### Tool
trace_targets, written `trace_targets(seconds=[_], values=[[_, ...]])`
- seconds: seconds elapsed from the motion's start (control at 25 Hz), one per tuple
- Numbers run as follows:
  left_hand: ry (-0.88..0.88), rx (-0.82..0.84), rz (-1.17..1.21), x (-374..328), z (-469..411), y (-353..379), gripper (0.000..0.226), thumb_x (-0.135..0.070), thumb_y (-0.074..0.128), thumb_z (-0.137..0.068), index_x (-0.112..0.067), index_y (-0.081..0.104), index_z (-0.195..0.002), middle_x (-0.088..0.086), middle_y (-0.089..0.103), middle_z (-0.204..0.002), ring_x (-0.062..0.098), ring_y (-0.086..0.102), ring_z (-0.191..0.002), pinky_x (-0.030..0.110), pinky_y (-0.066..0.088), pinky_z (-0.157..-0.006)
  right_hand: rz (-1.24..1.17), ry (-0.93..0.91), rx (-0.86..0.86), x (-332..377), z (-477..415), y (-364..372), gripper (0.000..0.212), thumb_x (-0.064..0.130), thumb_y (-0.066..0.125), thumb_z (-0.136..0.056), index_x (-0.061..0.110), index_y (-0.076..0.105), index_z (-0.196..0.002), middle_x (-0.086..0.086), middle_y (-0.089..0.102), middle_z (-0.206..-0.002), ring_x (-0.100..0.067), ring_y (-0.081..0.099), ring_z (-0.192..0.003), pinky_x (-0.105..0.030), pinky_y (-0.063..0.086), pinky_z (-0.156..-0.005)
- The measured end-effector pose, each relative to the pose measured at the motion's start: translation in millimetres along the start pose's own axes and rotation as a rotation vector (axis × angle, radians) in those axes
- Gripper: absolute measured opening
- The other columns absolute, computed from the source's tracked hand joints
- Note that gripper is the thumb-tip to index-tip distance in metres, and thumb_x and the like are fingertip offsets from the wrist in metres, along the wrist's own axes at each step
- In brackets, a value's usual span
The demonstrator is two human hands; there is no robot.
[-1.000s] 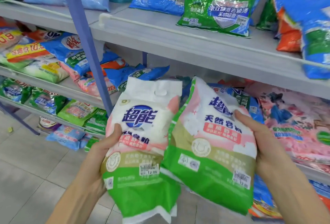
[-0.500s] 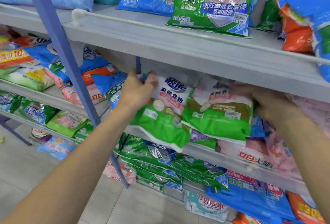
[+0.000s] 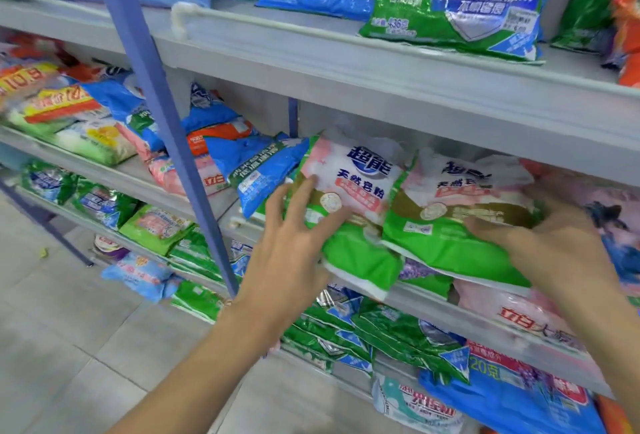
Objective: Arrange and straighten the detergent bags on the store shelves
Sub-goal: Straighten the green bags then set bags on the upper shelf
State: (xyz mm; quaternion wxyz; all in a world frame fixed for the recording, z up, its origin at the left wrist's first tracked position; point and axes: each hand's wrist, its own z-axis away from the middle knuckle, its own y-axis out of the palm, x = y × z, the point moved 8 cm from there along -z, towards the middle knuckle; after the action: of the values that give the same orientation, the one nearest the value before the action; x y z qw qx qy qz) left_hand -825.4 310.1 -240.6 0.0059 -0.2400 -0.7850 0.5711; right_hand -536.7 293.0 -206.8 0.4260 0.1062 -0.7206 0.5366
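Observation:
Two white, pink and green detergent bags lie side by side on the middle shelf (image 3: 433, 305), tops toward the back. My left hand (image 3: 294, 239) has its fingers spread and straight against the left side and front of the left bag (image 3: 349, 191). My right hand (image 3: 540, 243) lies flat over the lower right part of the right bag (image 3: 450, 212), fingers extended and a little blurred. Both bags overhang the shelf's front edge slightly and rest on other bags beneath.
A blue slanted upright post (image 3: 162, 128) stands left of my left hand. A blue bag (image 3: 256, 174) lies right beside the left bag; a pink bag (image 3: 609, 219) sits to the right. The upper shelf (image 3: 381, 80) hangs close overhead. Grey tiled floor (image 3: 62, 347) lies below left.
A second ago I held both bags upright in front of me. They now lie on the middle shelf, and my hands have loosened from gripping to flat touching.

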Motion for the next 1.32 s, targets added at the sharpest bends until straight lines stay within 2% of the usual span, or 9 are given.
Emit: trace_targets(seconds=[0.12, 0.2, 0.32, 0.44, 0.6, 0.76, 1.04, 1.16, 1.32], values=[[-0.08, -0.086, 0.049, -15, -17, 5, 0.077, 0.006, 0.061, -0.075, -0.028, 0.057, -0.144, 0.022, 0.036, -0.16, 0.052, 0.028, -0.144, 0.066, 0.045, -0.104, -0.07, 0.11, -0.159, -18, -12, -15, 0.083, 0.059, 0.089, -0.048, -0.002, 0.061, -0.096, -0.012, 0.065, -0.08, -0.026, 0.056, -0.066, -0.054, 0.055, -0.081], [-0.103, 0.014, 0.074, -24, -26, 21, 0.08, 0.004, 0.058, -0.081, -0.029, 0.044, -0.152, 0.02, 0.02, -0.166, 0.048, 0.013, -0.151, 0.06, 0.025, -0.12, -0.152, 0.037, -0.169, -20, -18, -9, 0.063, 0.056, 0.082, -0.053, 0.031, 0.068, -0.11, -0.004, 0.071, -0.099, -0.025, 0.06, -0.086, -0.042, 0.053, -0.09], [-0.012, 0.123, 0.026, -24, -29, 26, 0.084, -0.016, 0.066, -0.084, -0.035, 0.029, -0.157, 0.01, 0.006, -0.17, 0.04, -0.003, -0.155, 0.053, 0.006, -0.128, -0.029, -0.054, -0.104, -26, -31, 7, 0.068, 0.035, 0.082, -0.081, 0.026, 0.051, -0.141, -0.005, 0.062, -0.137, -0.032, 0.056, -0.124, -0.04, 0.042, -0.108], [0.004, 0.237, 0.422, -6, -14, 14, 0.091, -0.032, 0.069, -0.072, -0.048, 0.029, -0.152, -0.013, 0.006, -0.168, 0.013, -0.007, -0.155, 0.044, 0.0, -0.124, 0.059, 0.002, 0.047, -56, -48, 20, 0.063, 0.042, 0.07, -0.094, 0.025, 0.043, -0.148, -0.014, 0.051, -0.151, -0.042, 0.047, -0.138, -0.052, 0.039, -0.115], [-0.684, -0.295, 0.722, 113, 4, -24, 0.042, -0.058, 0.055, -0.079, -0.025, 0.056, -0.105, -0.002, 0.049, -0.114, 0.026, 0.056, -0.117, 0.037, 0.048, -0.093, 0.24, -0.121, -0.145, -65, -28, 17, 0.078, 0.09, 0.047, -0.079, 0.056, 0.033, -0.148, -0.006, 0.049, -0.153, -0.045, 0.056, -0.128, -0.064, 0.049, -0.098], [-1.165, 0.094, 1.397, 141, -13, 30, 0.039, -0.059, 0.064, -0.092, -0.021, 0.063, -0.096, 0.005, 0.058, -0.083, 0.024, 0.056, -0.079, 0.033, 0.051, -0.07, 0.281, -0.102, -0.158, -68, -13, 20, 0.077, 0.095, 0.039, -0.078, 0.068, 0.02, -0.148, -0.003, 0.035, -0.164, -0.051, 0.047, -0.136, -0.076, 0.042, -0.098], [-1.128, -0.057, 1.625, 141, -42, 33, 0.013, -0.014, 0.069, -0.095, -0.013, 0.066, -0.083, -0.001, 0.066, -0.053, 0.01, 0.06, -0.04, 0.017, 0.046, -0.039, 0.305, -0.099, -0.167, -39, 5, 17, 0.089, 0.093, 0.034, -0.077, 0.052, 0.017, -0.154, -0.013, 0.037, -0.163, -0.054, 0.045, -0.137, -0.077, 0.038, -0.102], [-1.002, -0.105, 1.648, 132, -32, 14, 0.01, -0.006, 0.065, -0.09, -0.01, 0.063, -0.081, 0.001, 0.06, -0.054, 0.015, 0.058, -0.044, 0.018, 0.044, -0.039, 0.278, -0.119, -0.221, -6, 26, 17, 0.071, 0.064, 0.055, -0.088, 0.035, 0.038, -0.15, -0.014, 0.036, -0.162, -0.051, 0.04, -0.141, -0.077, 0.034, -0.108], [-0.862, -0.215, 1.597, 115, -22, -34, 0.034, 0.001, 0.071, -0.084, -0.01, 0.062, -0.115, 0.004, 0.073, -0.078, 0.016, 0.071, -0.056, 0.021, 0.05, -0.045, 0.053, -0.429, -0.163, 70, 73, 35, 0.048, 0.036, 0.059, -0.096, 0.028, 0.054, -0.143, 0.006, 0.047, -0.155, -0.012, 0.039, -0.144, -0.043, 0.025, -0.117]])
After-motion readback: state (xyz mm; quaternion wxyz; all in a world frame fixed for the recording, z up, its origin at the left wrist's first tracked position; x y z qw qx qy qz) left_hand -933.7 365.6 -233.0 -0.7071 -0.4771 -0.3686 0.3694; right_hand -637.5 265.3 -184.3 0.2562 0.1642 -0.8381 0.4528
